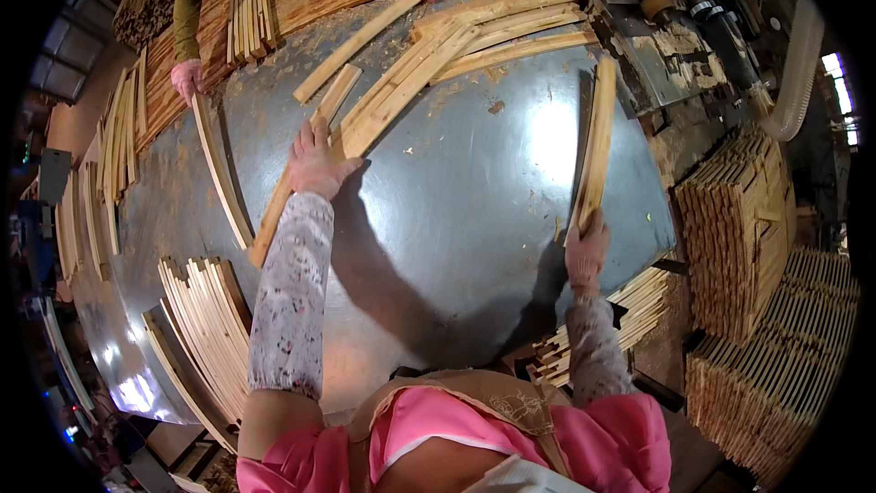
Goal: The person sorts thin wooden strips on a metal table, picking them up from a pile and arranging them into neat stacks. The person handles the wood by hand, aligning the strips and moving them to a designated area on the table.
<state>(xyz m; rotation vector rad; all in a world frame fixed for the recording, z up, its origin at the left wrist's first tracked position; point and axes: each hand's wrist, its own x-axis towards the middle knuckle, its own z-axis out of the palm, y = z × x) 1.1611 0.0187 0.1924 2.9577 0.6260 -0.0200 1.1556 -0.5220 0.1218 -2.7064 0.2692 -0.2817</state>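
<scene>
My left hand (317, 162) lies over a wooden strip (270, 224), which slants across the metal tabletop and passes under the palm. Its fingers are spread, and the thumb points right, by the near ends of a bundle of strips (394, 91). On the right side, my right hand (587, 251) is closed round the near end of another pale wooden strip (597, 151). That piece stretches away from me, a dark shadow along its left side. What my right fingertips do under the wood is hidden.
Across the metal table (456, 219), a co-worker's pink-gloved hands touch two strips, one at left (219, 173) and one at centre (356, 47). Stacked strips (208, 315) lie at near left. Tall wood stacks (735, 237) stand on the right; machinery (698, 18) occupies the far right.
</scene>
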